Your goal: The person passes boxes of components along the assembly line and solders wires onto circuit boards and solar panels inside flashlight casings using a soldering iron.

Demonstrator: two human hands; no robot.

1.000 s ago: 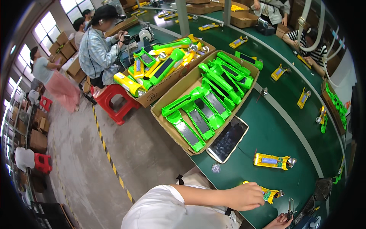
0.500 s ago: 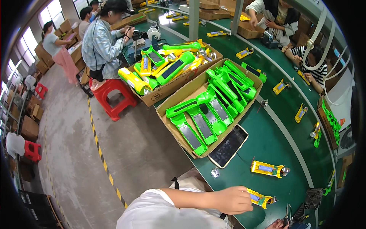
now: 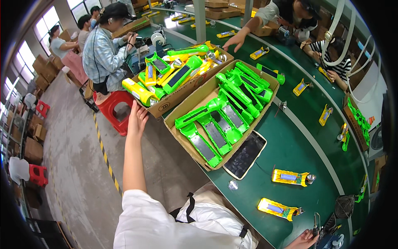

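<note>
My left hand [image 3: 140, 118] is stretched out to the near left corner of a cardboard box [image 3: 182, 96] heaped with yellow and green flashlights. Its fingers are apart, just below a yellow flashlight [image 3: 140, 91] that juts over the corner; whether they touch it I cannot tell. At the lower right edge my right hand [image 3: 304, 240], partly cut off, has its fingers closed round a soldering iron [image 3: 316, 230] with a metal tip. Nearby on the green table lie two opened yellow flashlight halves, one nearer [image 3: 277, 208] and one farther [image 3: 290, 177], each with a blue battery and a reflector.
A second cardboard box [image 3: 195, 145] of green flashlight shells stands at the table edge, beside a tablet [image 3: 245, 155]. A small black fan [image 3: 344, 206] is at the right. Beyond, a belt [image 3: 286, 74] carries more halves past co-workers. A red stool [image 3: 112, 112] is left.
My left hand has left the nearer yellow half and swung far left to the box of flashlights. My right hand stays low right. Across the belt, a co-worker's arm now reaches out.
</note>
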